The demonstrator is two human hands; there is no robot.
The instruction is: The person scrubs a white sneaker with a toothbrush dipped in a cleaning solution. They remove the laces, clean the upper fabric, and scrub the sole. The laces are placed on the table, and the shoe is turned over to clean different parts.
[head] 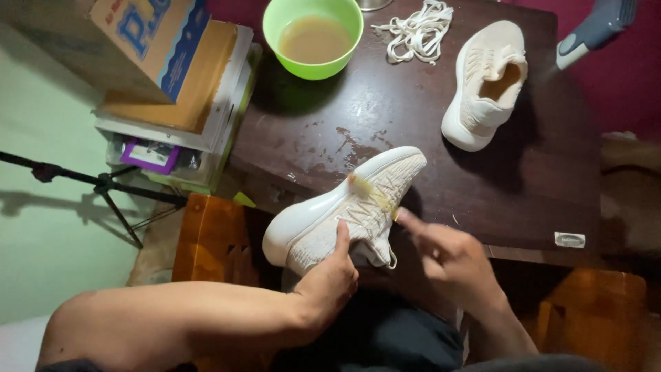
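My left hand [330, 275] grips a cream knit sneaker [344, 207] from below, thumb pressed on its side, tilting it over the near edge of the dark wooden table [413, 117]. My right hand [447, 251] holds a small yellowish brush [372, 189], blurred by motion, against the sneaker's upper. A second cream sneaker [485, 79] lies on the table at the far right, opening toward me. A green bowl [313, 34] of cloudy brownish water sits at the far edge, with a pile of white laces [416, 27] beside it.
Stacked books and a cardboard box [148, 41] stand left of the table. A black tripod [103, 186] leans on the left floor. A wooden stool [213, 238] sits below the table edge. A small white tag [570, 240] lies near the right corner.
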